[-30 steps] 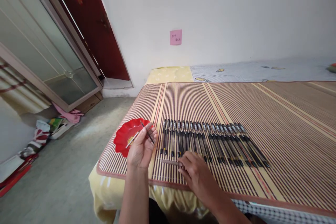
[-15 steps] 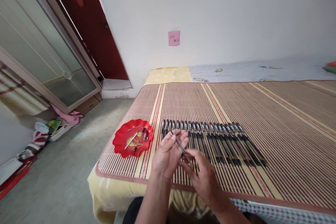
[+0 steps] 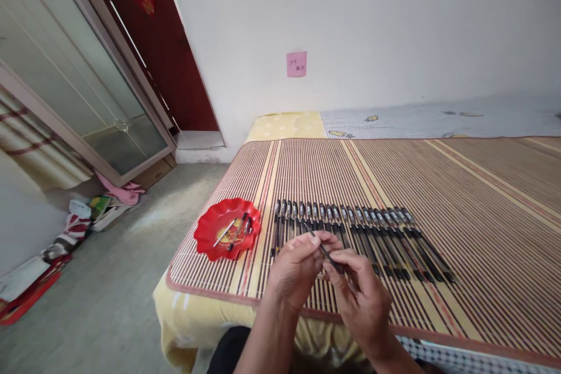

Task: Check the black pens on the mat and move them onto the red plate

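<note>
A thin dark pen refill (image 3: 326, 255) slants between my two hands, its narrow tip pointing up and away. My left hand (image 3: 300, 263) pinches it near the tip with the thumb against the fingers. Around its lower end, my right hand (image 3: 362, 289) is closed, the fingers partly hiding that end. Just beyond my hands lies a long row of black-capped clear pens (image 3: 381, 239), side by side; my hands cover part of the row. To the left sits a red scalloped plate (image 3: 205, 232) with a white stick (image 3: 224, 233) and several dark pen parts in it.
A striped bamboo mat (image 3: 307, 169) covers the bed, over a yellow sheet (image 3: 210, 310). A pink note (image 3: 297, 64) is stuck on the white wall. At left are a glass-panelled door (image 3: 87, 87), a dark red door (image 3: 175, 70) and items along the floor.
Both hands have shifted right and closer together with the refill. My left fingers, spread before, have curled in around it. The view has turned slightly left.
</note>
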`<state>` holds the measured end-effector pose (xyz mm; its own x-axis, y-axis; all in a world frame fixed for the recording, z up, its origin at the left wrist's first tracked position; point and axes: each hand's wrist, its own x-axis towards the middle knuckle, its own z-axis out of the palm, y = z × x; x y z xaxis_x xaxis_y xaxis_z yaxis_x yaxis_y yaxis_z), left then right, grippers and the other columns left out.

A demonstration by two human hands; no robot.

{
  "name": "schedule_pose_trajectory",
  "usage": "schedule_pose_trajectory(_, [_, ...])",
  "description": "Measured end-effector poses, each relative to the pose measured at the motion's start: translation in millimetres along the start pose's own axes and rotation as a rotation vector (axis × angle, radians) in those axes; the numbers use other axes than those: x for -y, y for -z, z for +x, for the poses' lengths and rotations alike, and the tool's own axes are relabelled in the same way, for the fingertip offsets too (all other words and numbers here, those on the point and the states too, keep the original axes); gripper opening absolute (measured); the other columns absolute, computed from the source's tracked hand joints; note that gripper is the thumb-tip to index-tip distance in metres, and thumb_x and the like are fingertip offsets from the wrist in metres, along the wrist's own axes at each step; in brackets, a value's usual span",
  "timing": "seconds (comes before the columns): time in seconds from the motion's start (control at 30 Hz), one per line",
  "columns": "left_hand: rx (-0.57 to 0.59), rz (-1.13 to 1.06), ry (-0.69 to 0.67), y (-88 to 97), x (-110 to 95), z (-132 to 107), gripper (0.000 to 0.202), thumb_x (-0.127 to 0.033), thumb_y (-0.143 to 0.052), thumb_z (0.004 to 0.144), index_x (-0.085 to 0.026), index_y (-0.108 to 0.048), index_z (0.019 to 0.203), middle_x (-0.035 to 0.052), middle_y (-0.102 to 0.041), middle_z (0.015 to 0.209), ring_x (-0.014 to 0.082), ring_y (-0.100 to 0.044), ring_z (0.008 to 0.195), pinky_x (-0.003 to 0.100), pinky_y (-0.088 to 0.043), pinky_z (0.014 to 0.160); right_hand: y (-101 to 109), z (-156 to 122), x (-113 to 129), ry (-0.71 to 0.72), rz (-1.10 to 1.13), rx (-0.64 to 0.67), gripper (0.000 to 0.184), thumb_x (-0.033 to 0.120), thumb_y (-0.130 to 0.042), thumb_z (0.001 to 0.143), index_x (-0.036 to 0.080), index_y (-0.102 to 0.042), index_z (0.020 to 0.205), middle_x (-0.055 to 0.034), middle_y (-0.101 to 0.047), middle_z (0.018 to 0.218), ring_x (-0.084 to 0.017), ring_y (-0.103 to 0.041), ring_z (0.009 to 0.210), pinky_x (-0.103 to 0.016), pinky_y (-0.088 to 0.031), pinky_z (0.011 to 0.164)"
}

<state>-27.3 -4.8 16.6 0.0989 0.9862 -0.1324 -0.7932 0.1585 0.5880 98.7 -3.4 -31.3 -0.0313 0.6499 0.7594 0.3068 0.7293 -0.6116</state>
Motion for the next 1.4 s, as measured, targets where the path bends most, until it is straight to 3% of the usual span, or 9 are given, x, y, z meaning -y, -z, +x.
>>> schedule_pose_trajectory(0.13, [0.002, 0.237, 0.002, -0.2, -4, 1, 0.035, -0.039, -0.085, 0.075, -0.010, -0.076, 0.093, 0.0125, -0.078, 0.092, 0.0182, -0.072, 0.080, 0.026, -0.053, 0.075, 2, 2, 0, 0.017, 0.060, -0.002, 0.012, 0.013, -0.063, 0.096, 0.021, -0.063, 0.104, -0.0046, -0.070, 0.095, -0.018, -0.073, 0.093, -0.028, -0.063, 0.083])
schedule_pose_trajectory(0.23, [-0.141, 0.640, -0.145, 16.7, -26, 0, 0.041, -0.045, -0.078, 0.079, -0.011, -0.073, 0.102, 0.0122, -0.078, 0.094, 0.0178, -0.071, 0.072, 0.026, -0.051, 0.066, 5, 3, -1, -0.042, 0.106, -0.013, 0.011, 0.011, -0.062, 0.096, 0.021, -0.062, 0.102, -0.0042, -0.069, 0.096, -0.015, -0.072, 0.088, -0.025, -0.062, 0.077])
schedule_pose_trajectory(0.4, [-0.750, 1.258, -0.502, 78.6, -92, -14, 0.030, -0.037, -0.061, 0.086, -0.014, -0.072, 0.102, 0.0083, -0.077, 0.090, 0.0188, -0.070, 0.069, 0.030, -0.055, 0.069, 3, 5, -1, -0.148, 0.216, -0.059, 0.009, 0.013, -0.060, 0.097, 0.021, -0.061, 0.099, -0.0044, -0.068, 0.099, -0.013, -0.072, 0.082, -0.024, -0.062, 0.072])
schedule_pose_trajectory(0.43, [-0.904, 1.417, -0.511, 90.3, -103, -18, 0.028, -0.035, -0.057, 0.087, -0.015, -0.072, 0.101, 0.0075, -0.077, 0.089, 0.0200, -0.071, 0.071, 0.030, -0.054, 0.069, 2, 5, -1, -0.154, 0.227, -0.059, 0.008, 0.013, -0.060, 0.097, 0.021, -0.061, 0.099, -0.0045, -0.068, 0.099, -0.013, -0.072, 0.084, -0.024, -0.063, 0.072])
schedule_pose_trajectory(0.5, [-1.025, 1.540, -0.499, 107.6, -118, -23, 0.025, -0.030, -0.056, 0.088, -0.015, -0.073, 0.099, 0.0092, -0.077, 0.089, 0.0238, -0.071, 0.078, 0.032, -0.053, 0.073, 0, 6, 0, -0.152, 0.233, -0.050, 0.008, 0.013, -0.060, 0.098, 0.021, -0.061, 0.098, -0.0046, -0.068, 0.097, -0.014, -0.073, 0.088, -0.024, -0.063, 0.075])
schedule_pose_trajectory(0.7, [-0.870, 1.788, -0.284, 116.3, -112, 1, 0.010, -0.020, -0.067, 0.084, -0.020, -0.075, 0.090, 0.0069, -0.079, 0.087, 0.0238, -0.072, 0.083, 0.029, -0.047, 0.070, -1, 5, 1, -0.165, 0.225, -0.023, 0.008, 0.013, -0.060, 0.098, 0.021, -0.061, 0.099, -0.0047, -0.068, 0.100, -0.014, -0.073, 0.085, -0.025, -0.064, 0.074])
schedule_pose_trajectory(0.83, [-0.815, 1.919, -0.195, 112.4, -104, 18, 0.015, -0.016, -0.071, 0.082, -0.016, -0.075, 0.097, 0.0113, -0.078, 0.092, 0.0282, -0.072, 0.093, 0.031, -0.046, 0.076, -1, 5, 0, -0.159, 0.206, -0.027, 0.008, 0.014, -0.059, 0.098, 0.021, -0.062, 0.099, -0.0048, -0.068, 0.099, -0.014, -0.073, 0.084, -0.025, -0.064, 0.071])
schedule_pose_trajectory(1.07, [-0.763, 2.043, -0.154, 106.3, -102, 16, 0.033, -0.014, -0.065, 0.087, -0.016, -0.066, 0.120, 0.0126, -0.075, 0.102, 0.0281, -0.070, 0.099, 0.031, -0.045, 0.078, -1, 3, -4, -0.174, 0.238, 0.015, 0.009, 0.014, -0.059, 0.098, 0.022, -0.061, 0.101, -0.0048, -0.067, 0.101, -0.015, -0.073, 0.084, -0.029, -0.064, 0.072])
schedule_pose_trajectory(1.4, [-0.764, 2.106, -0.152, 111.1, -98, 18, 0.008, -0.015, -0.064, 0.087, -0.015, -0.070, 0.082, 0.0108, -0.065, 0.100, 0.0230, -0.067, 0.084, 0.030, -0.044, 0.069, -1, 4, -3, -0.227, 0.280, 0.027, 0.007, 0.017, -0.058, 0.100, 0.021, -0.062, 0.101, -0.0040, -0.065, 0.101, -0.012, -0.072, 0.075, -0.027, -0.064, 0.068])
